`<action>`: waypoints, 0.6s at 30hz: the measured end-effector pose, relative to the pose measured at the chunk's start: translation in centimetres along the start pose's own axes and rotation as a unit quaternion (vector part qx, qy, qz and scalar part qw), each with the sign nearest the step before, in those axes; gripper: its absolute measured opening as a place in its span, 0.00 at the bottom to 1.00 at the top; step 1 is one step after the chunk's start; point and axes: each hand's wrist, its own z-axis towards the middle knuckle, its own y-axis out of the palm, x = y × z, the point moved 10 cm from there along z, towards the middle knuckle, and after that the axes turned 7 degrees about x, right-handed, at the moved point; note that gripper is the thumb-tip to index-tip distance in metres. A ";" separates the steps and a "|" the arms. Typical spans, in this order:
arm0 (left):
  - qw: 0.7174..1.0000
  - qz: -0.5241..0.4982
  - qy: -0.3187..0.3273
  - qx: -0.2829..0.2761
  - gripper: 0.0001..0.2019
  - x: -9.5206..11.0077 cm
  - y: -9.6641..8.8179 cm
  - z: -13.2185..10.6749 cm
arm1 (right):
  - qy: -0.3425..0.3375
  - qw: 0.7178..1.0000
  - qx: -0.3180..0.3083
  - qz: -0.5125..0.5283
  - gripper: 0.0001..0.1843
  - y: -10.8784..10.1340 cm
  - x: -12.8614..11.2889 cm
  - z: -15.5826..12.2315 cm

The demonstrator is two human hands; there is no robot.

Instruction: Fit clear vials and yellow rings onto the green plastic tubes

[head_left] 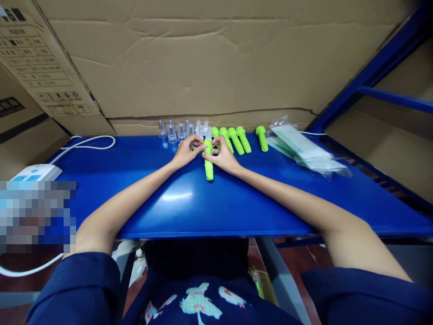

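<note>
A bright green plastic piece point(209, 168) lies lengthwise on the blue table point(189, 203), its far end between my two hands. My left hand point(186, 151) pinches that far end from the left with curled fingers. My right hand point(222, 155) pinches it from the right. Just behind my hands lie several more green pieces point(238, 139) in a row, with one set apart point(261, 137). To their left stand several small clear plastic caps point(176, 130).
Clear bags of flat white packets point(304, 151) lie at the right rear. A white power strip point(35, 172) and its cable point(88, 142) sit at the left. Cardboard boxes point(209, 63) wall off the back. A blue shelf frame point(379, 67) rises on the right.
</note>
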 end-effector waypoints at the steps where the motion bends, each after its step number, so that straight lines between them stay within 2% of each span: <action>1: 1.000 0.001 0.002 -0.003 0.10 0.0 0.1 0.0 | -0.001 1.000 -0.002 0.000 0.32 0.0 0.0 0.0; 11: 0.994 0.080 0.080 -0.007 0.06 1.7 0.0 -0.2 | 0.029 0.999 -0.027 0.028 0.32 0.5 0.5 0.0; 18: 0.995 0.084 0.058 -0.011 0.05 1.3 0.1 -0.1 | 0.010 0.999 -0.024 0.023 0.32 0.3 0.4 0.1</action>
